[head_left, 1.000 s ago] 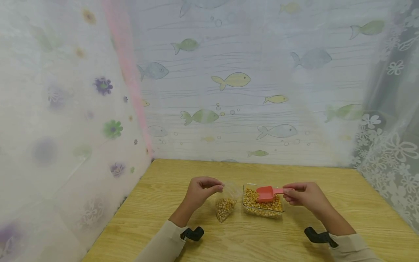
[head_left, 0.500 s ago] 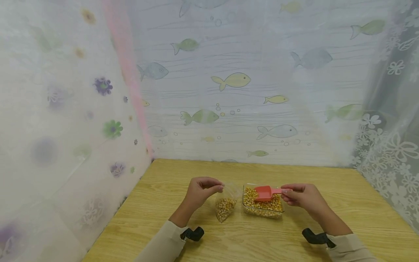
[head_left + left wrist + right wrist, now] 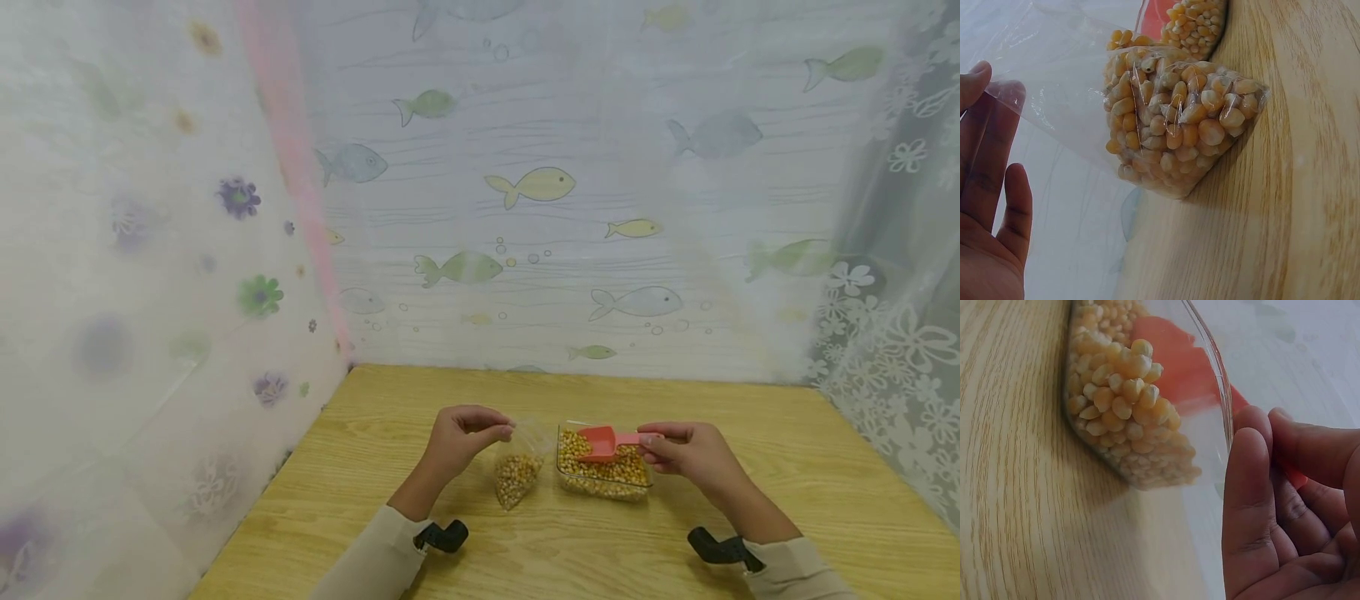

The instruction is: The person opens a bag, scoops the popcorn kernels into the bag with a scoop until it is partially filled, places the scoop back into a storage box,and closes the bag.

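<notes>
My scoop (image 3: pixel 603 442) lies with its long axis running across the desk (image 3: pixel 787 467), side to side: the handle points right, into my right hand (image 3: pixel 686 454), and the open mouth points left, toward the bag (image 3: pixel 516 467). It sits roughly level, low over the kernels at the far end of the tray (image 3: pixel 602 490). My right fingers (image 3: pixel 1254 506) are curled together and clamped on the end of the handle, thumb on top. In the right wrist view the red of the scoop shows through the clear wall of the tray, beside the heaped corn (image 3: pixel 1122 419), and my fingers lie just next to the tray's rim.

My left hand (image 3: pixel 461 442) pinches the top edge of the bag, thumb and fingertips together on the thin plastic, holding its mouth up. The bag stands on the desk just left of the tray, its lower part filled with corn and its upper part slack and clear. From the left wrist the filled end (image 3: pixel 1175 125) rests on the wood, and the film stretches from it up to my fingers (image 3: pixel 988 169), which lie fairly straight against the plastic there. The tray and scoop show just behind the bag.

Both sleeves are beige, and a black strap sits at each wrist.
</notes>
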Demonstrator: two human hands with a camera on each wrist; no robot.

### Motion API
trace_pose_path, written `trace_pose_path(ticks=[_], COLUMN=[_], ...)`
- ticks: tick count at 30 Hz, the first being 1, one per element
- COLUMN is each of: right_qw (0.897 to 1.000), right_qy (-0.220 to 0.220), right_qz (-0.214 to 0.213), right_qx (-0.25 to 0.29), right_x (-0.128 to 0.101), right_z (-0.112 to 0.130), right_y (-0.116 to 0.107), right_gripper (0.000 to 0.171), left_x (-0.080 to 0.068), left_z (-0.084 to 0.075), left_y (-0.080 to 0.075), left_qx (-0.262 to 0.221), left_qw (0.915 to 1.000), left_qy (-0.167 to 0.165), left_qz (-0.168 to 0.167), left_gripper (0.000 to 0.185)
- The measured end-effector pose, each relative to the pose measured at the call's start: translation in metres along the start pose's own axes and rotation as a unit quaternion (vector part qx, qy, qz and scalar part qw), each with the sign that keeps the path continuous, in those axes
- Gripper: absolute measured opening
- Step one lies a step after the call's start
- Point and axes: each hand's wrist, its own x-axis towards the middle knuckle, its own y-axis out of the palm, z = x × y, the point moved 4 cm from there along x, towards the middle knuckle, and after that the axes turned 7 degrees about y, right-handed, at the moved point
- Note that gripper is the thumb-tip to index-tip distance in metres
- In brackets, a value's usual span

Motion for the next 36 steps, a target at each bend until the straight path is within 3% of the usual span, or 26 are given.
trace_pose_path(ticks=[14,21,26,36], right_qw=[1.0,1.0,0.999,0.999], right_qy=[0.003,0.005,0.005,0.006], right_qz=[0.006,0.014,0.019,0.015], right_qx=[0.011,0.024,0.027,0.042], right_x=[-0.0024,-0.0019,0.0014,0.0011], right_z=[-0.0005,-0.0043,-0.0061,-0.0056], right_y=[0.0014,0.0017,0.0029,-0.0007], right_gripper=[0.051,0.053,0.054,0.052], left_x=[-0.001,-0.0028,-0.0036,0.0], left_z=[-0.0024,-0.0039,-0.0052,0.0012], left_y=[0.002,0.0015,-0.0005,0.0007], left_qx=[0.0,-0.005,-0.004,-0.012], left_qw=[0.9999,1.0,1.0,0.9999], left_qy=[0.011,-0.006,-0.001,0.006], left_qz=[0.003,0.003,0.001,0.003], left_gripper=[0.012,0.014,0.013,0.012])
